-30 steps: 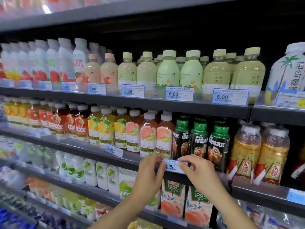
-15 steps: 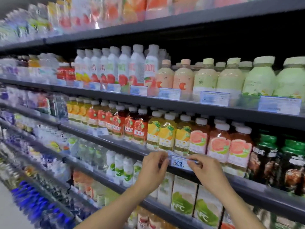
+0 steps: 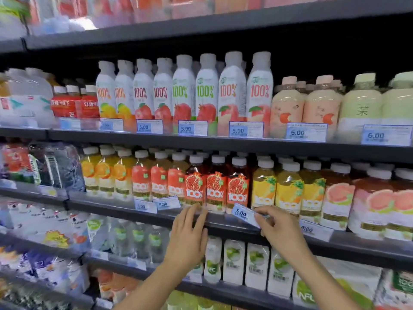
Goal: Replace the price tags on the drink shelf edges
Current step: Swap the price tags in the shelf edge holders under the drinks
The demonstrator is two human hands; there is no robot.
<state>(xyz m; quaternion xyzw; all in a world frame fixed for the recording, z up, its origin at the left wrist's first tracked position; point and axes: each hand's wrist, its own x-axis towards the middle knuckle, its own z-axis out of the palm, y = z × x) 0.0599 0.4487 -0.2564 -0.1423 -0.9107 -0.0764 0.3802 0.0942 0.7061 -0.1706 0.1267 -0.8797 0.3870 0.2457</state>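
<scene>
My right hand pinches the tag tilted at the shelf edge, left hand spread flat beside — I'd level it, then press it in evenly.

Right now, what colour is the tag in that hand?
Blue and white price tag, head view.

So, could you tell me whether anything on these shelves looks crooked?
Yes: the 5.00 price tag pinched in the right hand sits tilted off the shelf edge, and another tag further left sits askew.
</scene>
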